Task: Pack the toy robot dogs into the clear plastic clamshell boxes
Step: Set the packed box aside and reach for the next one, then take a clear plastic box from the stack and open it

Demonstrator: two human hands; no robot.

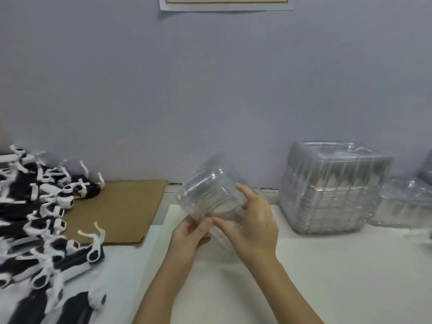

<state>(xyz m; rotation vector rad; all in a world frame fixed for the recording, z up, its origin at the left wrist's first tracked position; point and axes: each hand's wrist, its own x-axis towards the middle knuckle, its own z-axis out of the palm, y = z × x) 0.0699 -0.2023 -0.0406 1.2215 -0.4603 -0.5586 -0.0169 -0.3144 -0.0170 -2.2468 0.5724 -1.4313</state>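
Observation:
Both hands hold one clear plastic clamshell box tilted in the air above the middle of the table. My left hand pinches its near lower edge, and my right hand grips its right side with a finger up along the wall. The box looks empty. A heap of black-and-white toy robot dogs covers the left of the table, apart from both hands.
A tall stack of nested clear clamshell boxes stands at the right near the wall, with a lower stack beyond it. A brown cardboard sheet lies left of centre. White sheets cover the table. A grey wall rises behind.

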